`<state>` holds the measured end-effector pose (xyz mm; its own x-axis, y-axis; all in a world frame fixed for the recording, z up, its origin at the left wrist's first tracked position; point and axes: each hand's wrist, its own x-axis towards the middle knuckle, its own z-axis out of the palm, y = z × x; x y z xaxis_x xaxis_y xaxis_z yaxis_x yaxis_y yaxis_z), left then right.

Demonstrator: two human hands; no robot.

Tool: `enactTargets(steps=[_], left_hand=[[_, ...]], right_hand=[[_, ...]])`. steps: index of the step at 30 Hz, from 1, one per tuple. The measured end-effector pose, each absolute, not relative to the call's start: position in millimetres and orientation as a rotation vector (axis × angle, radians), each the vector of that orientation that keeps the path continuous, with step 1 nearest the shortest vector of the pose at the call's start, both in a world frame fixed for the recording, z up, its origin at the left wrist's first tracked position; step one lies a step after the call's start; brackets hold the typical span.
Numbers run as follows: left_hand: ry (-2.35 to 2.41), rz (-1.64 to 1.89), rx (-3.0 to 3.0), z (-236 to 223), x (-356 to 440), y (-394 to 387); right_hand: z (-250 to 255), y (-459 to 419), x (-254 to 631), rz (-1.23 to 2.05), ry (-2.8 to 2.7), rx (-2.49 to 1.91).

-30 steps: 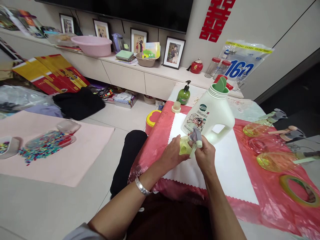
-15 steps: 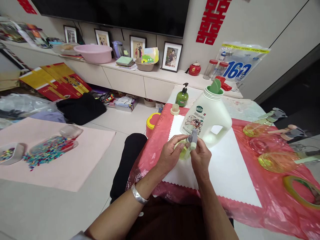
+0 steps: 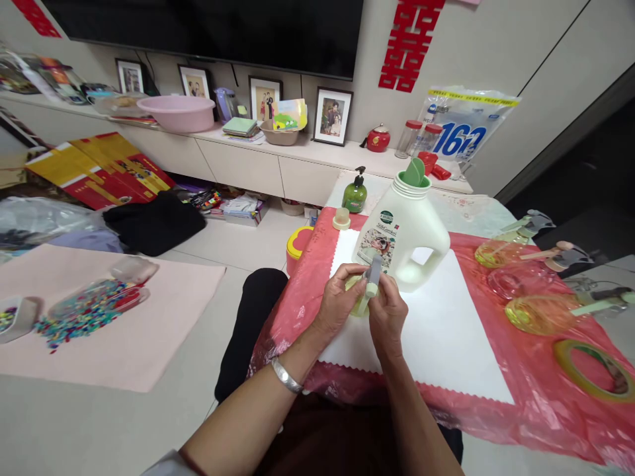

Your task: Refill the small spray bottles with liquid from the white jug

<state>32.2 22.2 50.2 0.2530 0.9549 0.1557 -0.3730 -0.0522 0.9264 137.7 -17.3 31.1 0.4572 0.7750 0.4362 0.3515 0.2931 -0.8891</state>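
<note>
Between my two hands a small spray bottle [image 3: 374,270] stands on the white sheet [image 3: 446,350], with a grey and pale-green trigger head and a yellowish clear body. My left hand [image 3: 338,305] grips it from the left, fingers closed near its neck. From the right, my right hand [image 3: 389,314] is closed around the trigger head. Much of the bottle's body is hidden behind my fingers. Just beyond stands a large white detergent jug [image 3: 411,225] with a green spout and no cap on it. Its pale cap [image 3: 341,219] sits to the left on the red plastic cover.
To the right, several spray bottles [image 3: 540,313] lie on the red plastic cover [image 3: 560,410] near a tape roll [image 3: 592,370]. A green pump bottle [image 3: 354,193] stands at the back left. Colourful beads [image 3: 84,317] lie on a pink-topped table further left.
The whole view has shifted slightly. Both hands stay on the spray bottle, and its trigger head has turned a little between my fingers.
</note>
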Motion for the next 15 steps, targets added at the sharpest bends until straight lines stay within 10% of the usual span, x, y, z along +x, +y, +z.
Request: enactTargets(steps=[15], left_hand=[[0.644, 1.263, 1.182, 48.7, 28.2, 19.1]], right_hand=[[28.0, -20.9, 134.2, 0.535, -1.01, -1.265]])
